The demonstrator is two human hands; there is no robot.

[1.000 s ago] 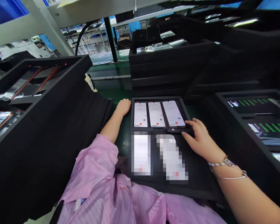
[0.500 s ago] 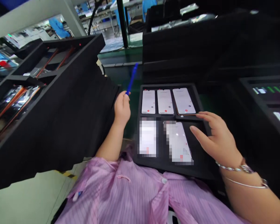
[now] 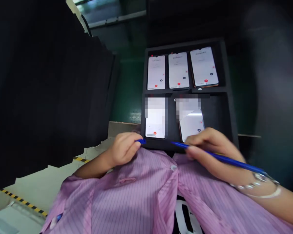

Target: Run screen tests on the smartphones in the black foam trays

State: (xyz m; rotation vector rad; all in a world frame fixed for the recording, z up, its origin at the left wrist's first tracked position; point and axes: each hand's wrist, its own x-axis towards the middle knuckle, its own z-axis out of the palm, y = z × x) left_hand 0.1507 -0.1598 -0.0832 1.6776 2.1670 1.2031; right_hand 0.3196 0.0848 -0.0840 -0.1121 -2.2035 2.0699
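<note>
Pinched between the thumb and fingers of my left hand (image 3: 124,149) is a small blue pen cap (image 3: 142,141). My right hand (image 3: 213,148) is closed on a blue pen (image 3: 236,163), its tip pointing left toward the cap, with a gap between them. Both hands are at the near edge of a black tray (image 3: 229,71). Three lit phones (image 3: 178,70) lie face up in its far row. In the near row are a left phone (image 3: 155,122) and a tilted middle phone (image 3: 191,125), whose lower end is partly hidden by my right hand. Parts of these two are pixelated.
Stacked black trays (image 3: 51,97) rise on the left. A dark tray or stack stands beyond the phone tray. Black-and-yellow floor tape (image 3: 24,203) runs at the lower left. My pink striped garment (image 3: 127,201) reaches the tray's near edge.
The cap and pen are now apart, the pen in my right hand, which was empty. Both hands have come to the tray's near edge. The view has tipped down.
</note>
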